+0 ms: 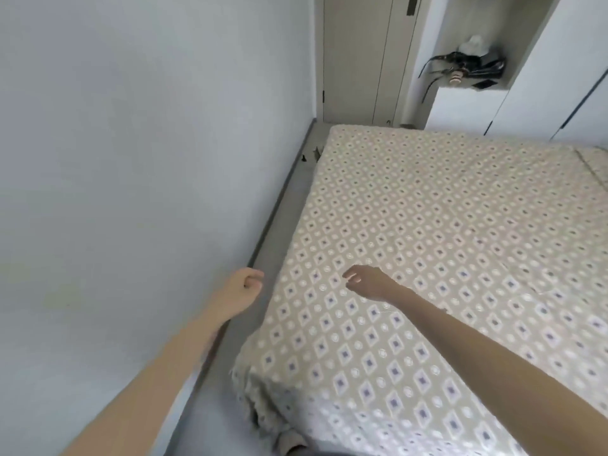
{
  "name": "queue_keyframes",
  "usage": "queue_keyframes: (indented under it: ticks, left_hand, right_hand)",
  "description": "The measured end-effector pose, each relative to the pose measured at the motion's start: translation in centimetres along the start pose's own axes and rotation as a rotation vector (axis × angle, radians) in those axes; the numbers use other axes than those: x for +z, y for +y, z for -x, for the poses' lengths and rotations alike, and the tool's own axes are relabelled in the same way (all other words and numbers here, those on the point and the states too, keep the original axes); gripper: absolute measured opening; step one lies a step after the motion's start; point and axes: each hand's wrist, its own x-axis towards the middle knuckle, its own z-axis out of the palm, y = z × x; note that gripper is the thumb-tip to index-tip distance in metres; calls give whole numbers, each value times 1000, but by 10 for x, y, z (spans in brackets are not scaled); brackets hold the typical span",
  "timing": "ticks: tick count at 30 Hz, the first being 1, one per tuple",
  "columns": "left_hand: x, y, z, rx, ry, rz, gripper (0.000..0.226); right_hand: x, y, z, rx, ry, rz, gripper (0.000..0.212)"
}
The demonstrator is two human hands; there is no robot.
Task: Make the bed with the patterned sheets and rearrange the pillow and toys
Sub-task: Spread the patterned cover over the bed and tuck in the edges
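Left hand (245,286), fingers curled together on nothing, hangs by the wall (131,159). Right hand (368,281), fingers loosely apart, hovers over the patterned sheet (460,241), spread flat with its near corner bunched. Door (358,57) beyond.

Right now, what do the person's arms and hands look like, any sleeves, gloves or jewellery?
Both are bare. The left hand and right hand wear no gloves or visible rings. Neither the left forearm nor the right forearm shows a sleeve, watch or bracelet. The left forearm is blurred, so small details there cannot be told.
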Motion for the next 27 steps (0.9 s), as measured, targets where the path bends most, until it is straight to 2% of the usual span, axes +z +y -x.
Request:
queue_keyframes:
  ticks: [7, 10, 19, 27]
  left_hand:
    - [-14, -36, -82, -106, -189, -36, 30]
    - [-8, -43, -120, -53, -305, -117, 33]
    - [36, -72, -222, 351, -673, -559, 47]
    - [136, -120, -281, 713, -787, -853, 60]
  right_hand:
    - [39, -23, -34, 198, 6, -86, 36]
    - [65, -23, -52, 309, 48, -175, 36]
    - [154, -22, -111, 641, 144, -268, 47]
    - [240, 12, -171, 794, 124, -243, 50]
